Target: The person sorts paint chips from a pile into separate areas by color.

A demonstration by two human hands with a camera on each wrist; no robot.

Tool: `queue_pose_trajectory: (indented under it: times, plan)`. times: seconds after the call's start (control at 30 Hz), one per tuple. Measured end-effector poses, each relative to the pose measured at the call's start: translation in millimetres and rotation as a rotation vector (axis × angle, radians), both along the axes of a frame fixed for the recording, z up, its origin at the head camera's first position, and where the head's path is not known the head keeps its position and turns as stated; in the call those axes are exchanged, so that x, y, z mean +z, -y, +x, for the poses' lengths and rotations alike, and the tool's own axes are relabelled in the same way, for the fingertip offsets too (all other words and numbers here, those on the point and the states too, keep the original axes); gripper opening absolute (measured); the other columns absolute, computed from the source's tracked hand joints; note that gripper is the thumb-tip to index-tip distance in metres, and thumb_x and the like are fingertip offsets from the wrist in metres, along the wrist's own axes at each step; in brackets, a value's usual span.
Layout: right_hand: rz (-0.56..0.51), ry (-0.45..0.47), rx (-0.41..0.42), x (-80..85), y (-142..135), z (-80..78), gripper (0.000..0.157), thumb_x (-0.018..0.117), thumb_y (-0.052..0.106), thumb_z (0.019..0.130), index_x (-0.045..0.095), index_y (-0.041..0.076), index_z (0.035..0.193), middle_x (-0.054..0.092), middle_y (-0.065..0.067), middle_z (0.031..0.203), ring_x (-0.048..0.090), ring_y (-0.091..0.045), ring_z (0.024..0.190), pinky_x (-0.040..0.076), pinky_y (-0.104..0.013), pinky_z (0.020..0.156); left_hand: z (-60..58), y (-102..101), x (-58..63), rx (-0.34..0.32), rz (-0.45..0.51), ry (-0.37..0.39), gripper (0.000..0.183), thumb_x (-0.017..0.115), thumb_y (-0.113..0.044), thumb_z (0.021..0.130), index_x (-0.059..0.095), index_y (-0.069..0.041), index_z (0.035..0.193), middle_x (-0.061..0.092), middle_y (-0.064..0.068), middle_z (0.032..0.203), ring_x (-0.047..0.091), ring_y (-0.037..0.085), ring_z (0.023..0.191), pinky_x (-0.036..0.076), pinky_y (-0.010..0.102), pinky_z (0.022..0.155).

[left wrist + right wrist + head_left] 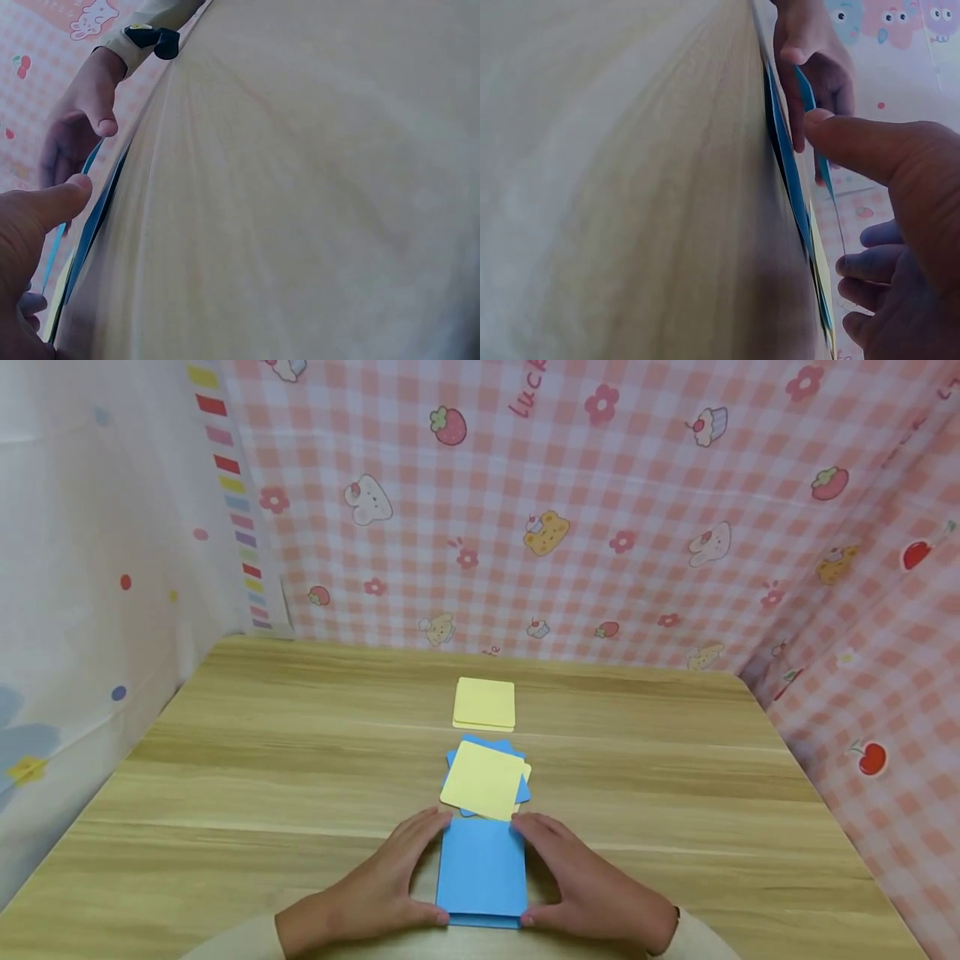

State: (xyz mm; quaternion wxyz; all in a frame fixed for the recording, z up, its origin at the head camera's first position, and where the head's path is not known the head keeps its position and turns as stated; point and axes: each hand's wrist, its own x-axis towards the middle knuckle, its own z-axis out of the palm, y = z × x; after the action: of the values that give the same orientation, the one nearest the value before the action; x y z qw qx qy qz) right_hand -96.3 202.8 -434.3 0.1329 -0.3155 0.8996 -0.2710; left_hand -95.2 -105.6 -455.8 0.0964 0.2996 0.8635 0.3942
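Note:
A square blue card [482, 867] is held by its left and right edges between both hands, near the front of the table. My left hand [390, 883] grips its left side, thumb at the near corner and fingers at the far corner. Mirroring it, my right hand [588, 887] grips the right side. The wrist views show this card raised, with a gap above another blue card [795, 187] lower down. Just beyond the hands lies a loose pile of overlapping cards, a yellow card [483, 779] on top and blue corners showing under it.
Farther back on the wooden table [645, 777] sits a small stack of yellow cards [485, 702], slightly offset from each other. A pink checked cloth [487, 527] hangs behind the table, and a white cloth [90, 568] hangs at the left.

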Motion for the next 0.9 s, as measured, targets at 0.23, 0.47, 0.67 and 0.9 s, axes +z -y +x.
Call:
queue_pose_trajectory:
  times: [0.23,0.47,0.67,0.9]
  plan:
    - [0.038,-0.013,0.030,-2.2,1.4,-0.2,0.102,0.070,0.063,0.086,0.024,0.012,0.161,0.030,-0.003,0.162,0.029,-0.022,0.148,0.036,-0.045,0.116,0.0,1.0,-5.4,-0.010,-0.019,-0.030,0.110,0.079,-0.062,0.078,0.030,-0.004,0.158,0.029,0.009,0.163,0.022,0.029,0.152,0.030,0.056,0.117]
    - [0.039,0.009,0.039,-1.3,0.6,-0.1,0.101,0.070,0.063,0.086,0.024,0.012,0.161,0.028,-0.004,0.163,0.029,-0.023,0.148,0.035,-0.045,0.117,0.5,1.7,-3.8,-0.016,-0.043,-0.026,0.112,0.079,-0.064,0.077,0.029,-0.006,0.159,0.028,0.007,0.164,0.021,0.028,0.152,0.029,0.056,0.118]
    - [0.002,-0.009,0.036,-0.6,-0.9,-0.3,0.100,0.072,0.059,0.087,0.024,0.012,0.161,0.029,-0.002,0.162,0.031,-0.023,0.147,0.035,-0.045,0.117,1.0,1.8,-2.9,-0.016,-0.022,-0.018,0.111,0.079,-0.063,0.078,0.029,-0.006,0.159,0.028,0.009,0.164,0.023,0.030,0.152,0.030,0.058,0.116]
    - [-0.083,-0.048,0.027,6.4,-3.1,2.6,0.088,0.079,0.041,0.088,0.033,0.014,0.158,0.041,0.004,0.156,0.040,-0.020,0.142,0.039,-0.041,0.115,3.1,2.9,8.9,0.008,0.054,0.131,0.108,0.084,-0.054,0.077,0.028,-0.013,0.159,0.027,0.006,0.164,0.023,0.028,0.151,0.029,0.059,0.117]
